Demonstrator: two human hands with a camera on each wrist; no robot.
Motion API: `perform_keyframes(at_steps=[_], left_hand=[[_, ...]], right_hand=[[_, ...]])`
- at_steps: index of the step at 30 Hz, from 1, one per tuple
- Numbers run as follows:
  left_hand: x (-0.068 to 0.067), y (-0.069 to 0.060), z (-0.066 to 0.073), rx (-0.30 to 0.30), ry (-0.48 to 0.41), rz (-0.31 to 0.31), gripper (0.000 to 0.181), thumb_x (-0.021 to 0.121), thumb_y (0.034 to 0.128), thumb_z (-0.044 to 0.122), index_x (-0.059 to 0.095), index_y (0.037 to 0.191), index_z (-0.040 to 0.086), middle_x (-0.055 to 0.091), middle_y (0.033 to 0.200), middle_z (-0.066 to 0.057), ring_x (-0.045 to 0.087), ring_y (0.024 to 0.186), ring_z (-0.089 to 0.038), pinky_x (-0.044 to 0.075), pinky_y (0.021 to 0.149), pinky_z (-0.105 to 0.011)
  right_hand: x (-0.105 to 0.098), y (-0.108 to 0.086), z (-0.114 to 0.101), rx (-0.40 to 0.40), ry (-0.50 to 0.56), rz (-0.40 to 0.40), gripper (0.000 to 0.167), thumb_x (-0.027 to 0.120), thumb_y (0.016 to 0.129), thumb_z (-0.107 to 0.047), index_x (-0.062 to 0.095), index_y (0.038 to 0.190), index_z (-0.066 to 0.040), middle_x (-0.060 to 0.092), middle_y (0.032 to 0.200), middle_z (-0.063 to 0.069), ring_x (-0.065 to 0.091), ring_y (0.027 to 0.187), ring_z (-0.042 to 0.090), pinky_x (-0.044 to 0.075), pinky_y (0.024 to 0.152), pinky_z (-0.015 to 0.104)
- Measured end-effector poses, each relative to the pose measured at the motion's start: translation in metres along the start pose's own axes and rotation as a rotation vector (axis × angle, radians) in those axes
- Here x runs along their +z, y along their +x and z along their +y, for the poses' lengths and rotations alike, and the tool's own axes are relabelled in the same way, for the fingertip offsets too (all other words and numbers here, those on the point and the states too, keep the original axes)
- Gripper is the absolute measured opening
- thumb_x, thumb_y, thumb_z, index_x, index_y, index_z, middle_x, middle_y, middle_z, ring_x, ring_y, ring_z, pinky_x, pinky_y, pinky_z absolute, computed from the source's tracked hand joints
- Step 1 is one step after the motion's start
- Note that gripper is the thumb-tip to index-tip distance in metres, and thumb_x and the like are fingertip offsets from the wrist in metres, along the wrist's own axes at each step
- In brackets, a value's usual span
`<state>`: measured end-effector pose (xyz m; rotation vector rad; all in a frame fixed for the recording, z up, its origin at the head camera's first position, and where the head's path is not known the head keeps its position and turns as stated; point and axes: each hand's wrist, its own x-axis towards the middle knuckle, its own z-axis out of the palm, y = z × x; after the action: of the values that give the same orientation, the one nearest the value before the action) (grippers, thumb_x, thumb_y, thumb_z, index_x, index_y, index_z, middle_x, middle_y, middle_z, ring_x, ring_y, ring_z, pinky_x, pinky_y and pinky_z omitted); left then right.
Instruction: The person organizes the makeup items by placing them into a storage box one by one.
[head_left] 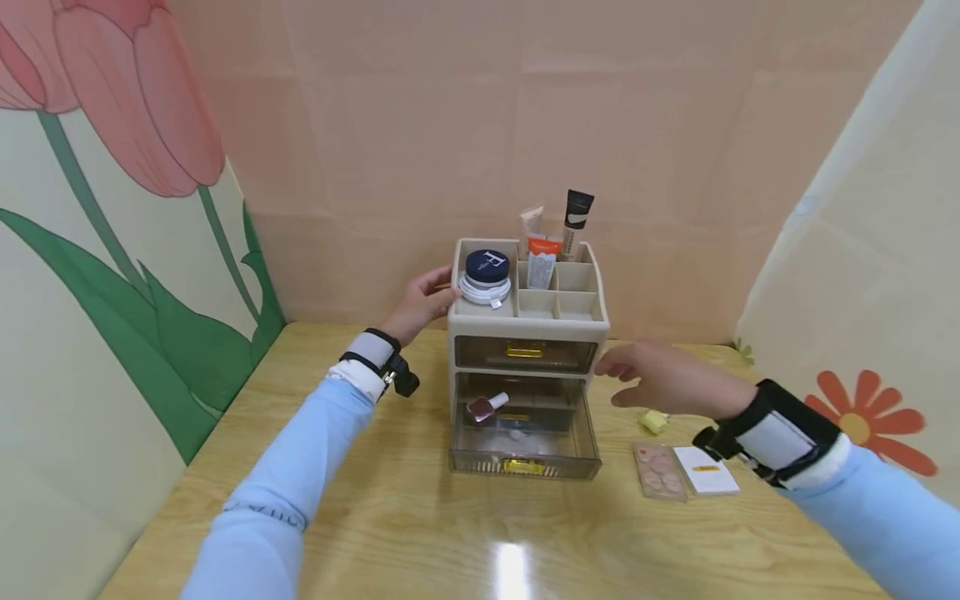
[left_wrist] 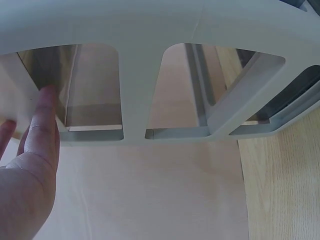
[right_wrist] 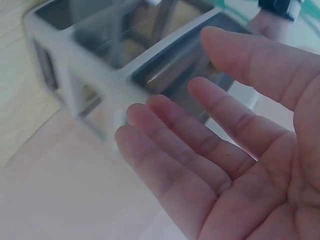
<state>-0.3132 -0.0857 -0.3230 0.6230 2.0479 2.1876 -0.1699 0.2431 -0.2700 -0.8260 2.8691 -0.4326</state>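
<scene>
A cream desktop organizer stands on the table. Its lower clear drawer is pulled out, with a dark red nail polish bottle in it. The upper drawer is closed. My left hand touches the organizer's upper left side. In the left wrist view a straight finger lies against the frame by a side opening. My right hand hovers by the organizer's right side, fingers spread and loosely bent. The right wrist view shows its palm holding nothing.
On top are a navy-lidded round jar over a white round item, and a black-capped tube, an orange-capped tube and a pale tube. At right lie a palette, white card and yellow item.
</scene>
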Motion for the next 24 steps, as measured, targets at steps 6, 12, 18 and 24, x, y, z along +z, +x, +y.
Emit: perform_keyframes(at_steps=[6,12,18,24], left_hand=[[-0.002,-0.002,-0.003,0.003,0.009,-0.012,0.053,0.057,0.0954,0.005,0.041,0.146,0.004,0.049,0.139,-0.018,0.052,0.120,-0.030,0.050,0.095,-0.035],[-0.004,-0.002,-0.006,0.001,-0.004,0.004,0.053,0.056,0.0951,0.005,0.041,0.146,0.002,0.048,0.138,-0.019,0.052,0.119,-0.029,0.050,0.094,-0.034],[-0.002,0.001,-0.008,-0.002,-0.015,0.018,0.053,0.056,0.0950,0.004,0.042,0.145,0.002,0.049,0.138,-0.020,0.053,0.117,-0.028,0.051,0.092,-0.032],[0.000,0.002,-0.006,0.007,-0.011,0.012,0.053,0.057,0.0948,0.005,0.042,0.145,0.003,0.050,0.136,-0.019,0.054,0.116,-0.027,0.051,0.092,-0.032]], right_hand=[[0.011,-0.012,0.040,0.047,0.068,0.017,0.033,0.077,0.082,-0.009,0.065,0.110,0.002,0.067,0.105,0.016,0.065,0.094,0.034,0.055,0.080,0.046],[0.034,-0.010,0.079,0.157,0.103,0.021,0.034,0.078,0.080,-0.010,0.066,0.110,0.000,0.067,0.105,0.016,0.064,0.095,0.036,0.054,0.080,0.048],[0.056,-0.008,0.112,0.196,0.135,0.033,0.034,0.077,0.077,-0.006,0.066,0.108,0.003,0.066,0.104,0.020,0.063,0.094,0.040,0.053,0.078,0.049],[0.075,-0.006,0.144,0.216,0.180,0.048,0.037,0.076,0.078,-0.004,0.065,0.112,0.004,0.064,0.108,0.024,0.062,0.097,0.042,0.054,0.078,0.049]])
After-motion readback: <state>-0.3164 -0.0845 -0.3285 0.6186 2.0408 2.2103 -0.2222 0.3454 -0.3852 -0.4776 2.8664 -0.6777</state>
